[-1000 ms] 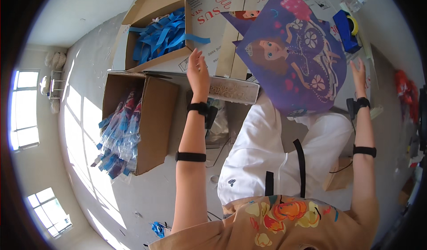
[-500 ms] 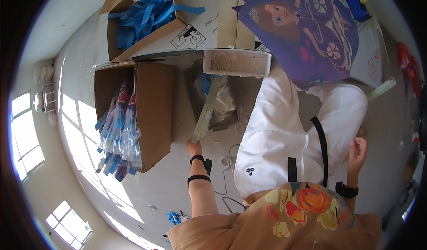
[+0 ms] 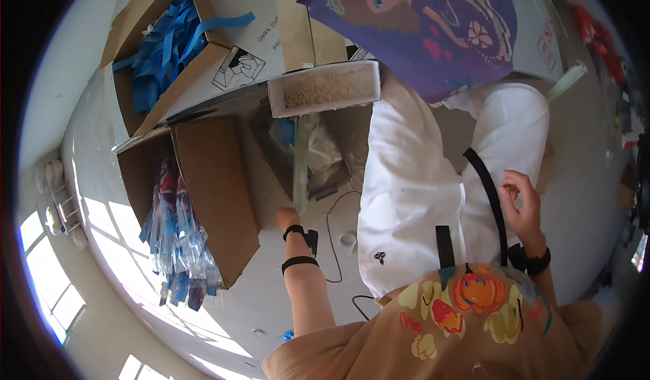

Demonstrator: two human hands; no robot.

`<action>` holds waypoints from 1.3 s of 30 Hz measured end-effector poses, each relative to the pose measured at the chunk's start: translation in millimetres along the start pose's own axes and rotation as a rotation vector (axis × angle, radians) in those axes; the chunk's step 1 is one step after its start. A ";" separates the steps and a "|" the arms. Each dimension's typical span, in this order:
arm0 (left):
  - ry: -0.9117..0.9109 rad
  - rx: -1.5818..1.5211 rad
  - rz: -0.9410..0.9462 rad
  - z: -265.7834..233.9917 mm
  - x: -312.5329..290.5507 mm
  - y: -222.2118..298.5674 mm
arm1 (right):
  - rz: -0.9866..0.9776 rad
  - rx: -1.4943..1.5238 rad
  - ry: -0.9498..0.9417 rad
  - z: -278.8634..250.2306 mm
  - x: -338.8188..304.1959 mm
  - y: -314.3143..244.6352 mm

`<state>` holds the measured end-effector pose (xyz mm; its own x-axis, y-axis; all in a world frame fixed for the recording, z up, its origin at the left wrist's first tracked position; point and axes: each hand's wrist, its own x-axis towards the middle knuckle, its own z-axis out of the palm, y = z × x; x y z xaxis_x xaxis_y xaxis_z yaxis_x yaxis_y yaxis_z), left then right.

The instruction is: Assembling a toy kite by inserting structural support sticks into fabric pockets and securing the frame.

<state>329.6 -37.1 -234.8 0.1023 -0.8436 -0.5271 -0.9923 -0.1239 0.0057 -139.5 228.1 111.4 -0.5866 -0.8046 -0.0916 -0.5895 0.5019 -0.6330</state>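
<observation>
Sunlight falls in bright patches across the grey floor (image 3: pixel 265 300), where a dark cable (image 3: pixel 329 234) curls beside a small white ring (image 3: pixel 348 240), with a window (image 3: pixel 49 278) and a rack (image 3: pixel 69 211) off left and a blurred red heap (image 3: pixel 597 38) at upper right.

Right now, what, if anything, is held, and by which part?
The left hand apparently grips pale strips by their near end; the right hand, nothing visible.

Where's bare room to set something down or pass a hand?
Free: printed tabletop between the blue-strip box and purple sheet; floor between the right leg and clutter at far right. Crowded: grey bin, holding bags, partly hidden by the white tray, left hand close by.
</observation>
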 end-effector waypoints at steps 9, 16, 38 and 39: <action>0.021 0.002 0.261 -8.1 2.1 -10.1 | -0.038 0.031 0.000 0.3 13.3 -6.4; -0.194 0.140 0.071 -3.0 -10.3 48.6 | 0.042 -0.014 0.013 -15.3 -4.2 3.0; 0.099 0.284 0.201 -32.3 -15.0 46.0 | 0.073 -0.084 0.030 -19.4 1.6 6.3; 0.102 0.293 0.177 -37.4 -17.9 49.2 | 0.079 -0.086 0.037 -18.8 1.5 7.0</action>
<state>281.6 -47.6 -193.4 -0.0810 -0.8881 -0.4524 -0.9717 0.1714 -0.1625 -155.0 236.3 121.3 -0.6527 -0.7497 -0.1092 -0.5846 0.5901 -0.5568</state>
